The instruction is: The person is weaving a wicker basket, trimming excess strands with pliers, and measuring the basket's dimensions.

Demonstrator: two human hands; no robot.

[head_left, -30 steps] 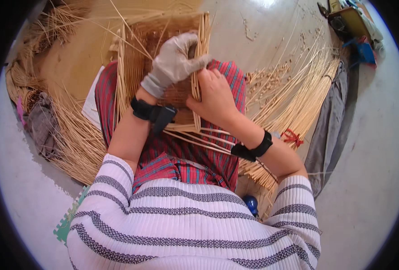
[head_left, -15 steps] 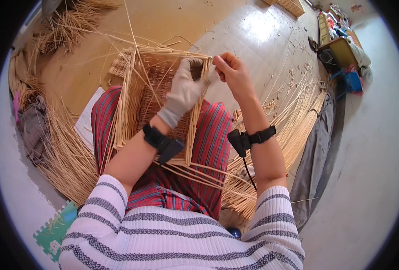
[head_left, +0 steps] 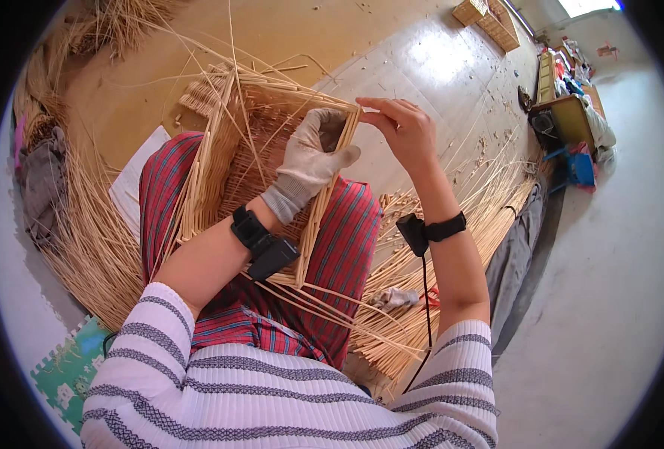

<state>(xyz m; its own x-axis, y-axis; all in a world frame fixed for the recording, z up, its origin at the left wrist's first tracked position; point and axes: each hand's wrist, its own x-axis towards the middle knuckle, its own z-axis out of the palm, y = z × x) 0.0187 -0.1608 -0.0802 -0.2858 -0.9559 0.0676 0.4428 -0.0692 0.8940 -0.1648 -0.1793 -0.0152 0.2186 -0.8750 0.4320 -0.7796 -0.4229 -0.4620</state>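
A rectangular wicker basket (head_left: pixel 231 176) rests tilted across my lap, its open top facing me, with long loose rods sticking out from its rim. My left hand (head_left: pixel 313 150), in a pale knit glove, is closed around the basket's right wall. Its fingers are inside and the thumb lies over the outer side. My right hand (head_left: pixel 407 131) is bare and reaches the basket's far right corner. Thumb and forefinger pinch at that corner from either side; the other fingers are loosely bent. Any thin strand between the fingertips is too small to make out.
Bundles of willow rods lie at left (head_left: pixel 96 247) and right (head_left: pixel 467 232). A white sheet (head_left: pixel 136 176) lies left of my knee. More wicker baskets (head_left: pixel 493 26) stand far off; a cluttered cabinet (head_left: pixel 564 120) and blue stool (head_left: pixel 580 168) are at far right.
My right hand has gone from a curled fist beside the basket to a pinch at its corner. My left thumb now lies over the outer wall. The basket has tilted slightly.
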